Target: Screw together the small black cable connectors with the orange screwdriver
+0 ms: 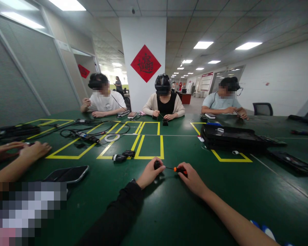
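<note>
While most of the screwdriver is tucked inside the right hand, you can see enough to guess how it handles: looks light, with a rigid thin shaft and a chunky black-and-orange handle that's probably plastic and maybe a touch slick. I'd grip it by that handle, fingers just behind the orange collar, which is pretty much what the right hand is doing, thumb and fingers curled round it. The left hand is pinching a small dark part between thumb and fingers. That one looks light and hard too, likely a rounded plastic shell, so I'd hold it by the sides, snug but not crushing, since small smooth stuff can roll on you. Position-wise, the dark part sits in the left hand's fingertips and the screwdriver is just to its right, shaft pointing left across the gap between the hands. Can't tell if the tip actually touches the part, the left thumb's in the way. Both hands are low over the green table, near the yellow tape, with two black cylindrical pieces off to the left.
</note>
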Demonstrator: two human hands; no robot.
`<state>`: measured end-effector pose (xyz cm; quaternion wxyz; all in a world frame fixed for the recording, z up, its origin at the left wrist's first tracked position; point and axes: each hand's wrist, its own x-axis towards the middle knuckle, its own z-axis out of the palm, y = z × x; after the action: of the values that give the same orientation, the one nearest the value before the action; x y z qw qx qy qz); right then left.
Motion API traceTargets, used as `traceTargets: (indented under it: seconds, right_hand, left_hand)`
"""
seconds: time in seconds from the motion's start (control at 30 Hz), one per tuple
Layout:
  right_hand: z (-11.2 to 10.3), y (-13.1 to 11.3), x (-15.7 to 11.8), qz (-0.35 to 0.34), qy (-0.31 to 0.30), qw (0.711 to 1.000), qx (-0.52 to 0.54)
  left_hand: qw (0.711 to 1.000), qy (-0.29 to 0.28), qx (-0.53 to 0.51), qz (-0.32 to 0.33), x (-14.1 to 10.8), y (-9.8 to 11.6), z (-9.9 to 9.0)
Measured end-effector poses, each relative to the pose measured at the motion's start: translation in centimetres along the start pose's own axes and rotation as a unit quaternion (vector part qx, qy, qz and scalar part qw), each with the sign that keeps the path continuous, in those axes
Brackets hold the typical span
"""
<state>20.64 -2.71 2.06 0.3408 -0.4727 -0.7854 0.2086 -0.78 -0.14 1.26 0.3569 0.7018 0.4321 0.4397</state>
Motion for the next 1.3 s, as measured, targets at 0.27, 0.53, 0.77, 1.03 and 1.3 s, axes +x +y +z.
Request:
traceTargets:
  seconds: [0.27, 0.53, 0.77, 1.03, 1.3]
  right_hand:
    - [-0.08, 0.16, 0.14, 0.001, 0.002, 1.0, -0.003]
    - [-0.08, -0.17, -0.04, -0.002, -0.001, 1.0, 0.002]
    - [-0.08, -0.19, 0.04, -0.014, -0.007, 1.0, -0.023]
    - [0.18, 0.07, -0.05, -0.012, 0.004, 1.0, -0.003]
    - [0.05, 0.15, 0.05, -0.021, 0.003, 1.0, -0.02]
  left_hand:
    - [1.0, 0.003, 0.007, -0.002, -0.03, 0.19, -0.02]
    - [1.0, 0.005, 0.006, -0.01, -0.05, 0.32, -0.05]
    - [1.0, 0.004, 0.007, -0.009, -0.05, 0.44, -0.03]
    - [1.0, 0.004, 0.006, -0.017, -0.09, 0.0, 0.1]
    - [1.0, 0.008, 0.011, -0.004, -0.02, 0.06, 0.04]
